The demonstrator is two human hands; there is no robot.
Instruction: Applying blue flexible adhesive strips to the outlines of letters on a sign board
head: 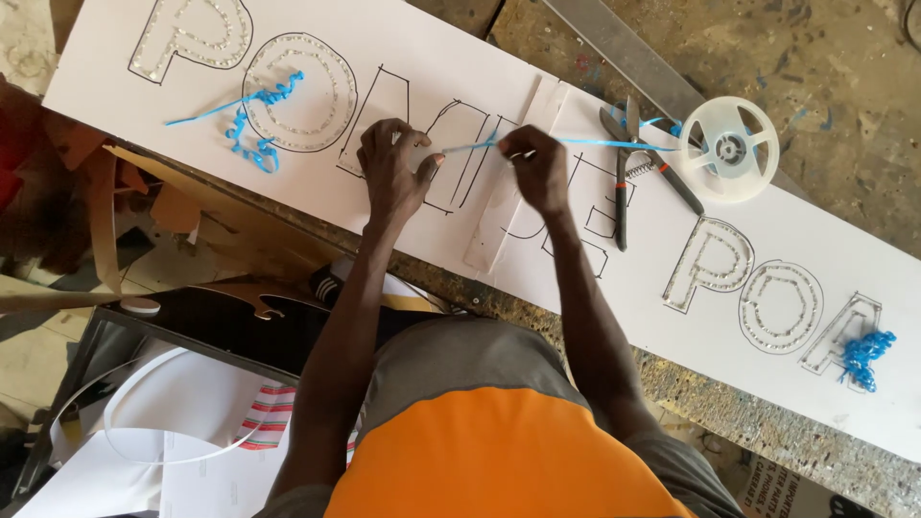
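A long white board (422, 58) with outlined letters lies across a rough workbench; some letters are filled with small clear beads. My left hand (395, 171) and my right hand (535, 165) pinch a thin blue strip (595, 144) stretched between them over an unfilled letter. The strip runs right to a clear plastic reel (729, 150) standing on the board. Pliers (628, 171) with open jaws lie on the board just right of my right hand.
Curled blue strip offcuts lie at the upper left (251, 125) and lower right (865, 355) of the board. A metal bar (624, 53) rests on the bench behind. Cardboard scraps, white bands and a black frame (182, 326) sit below the bench at left.
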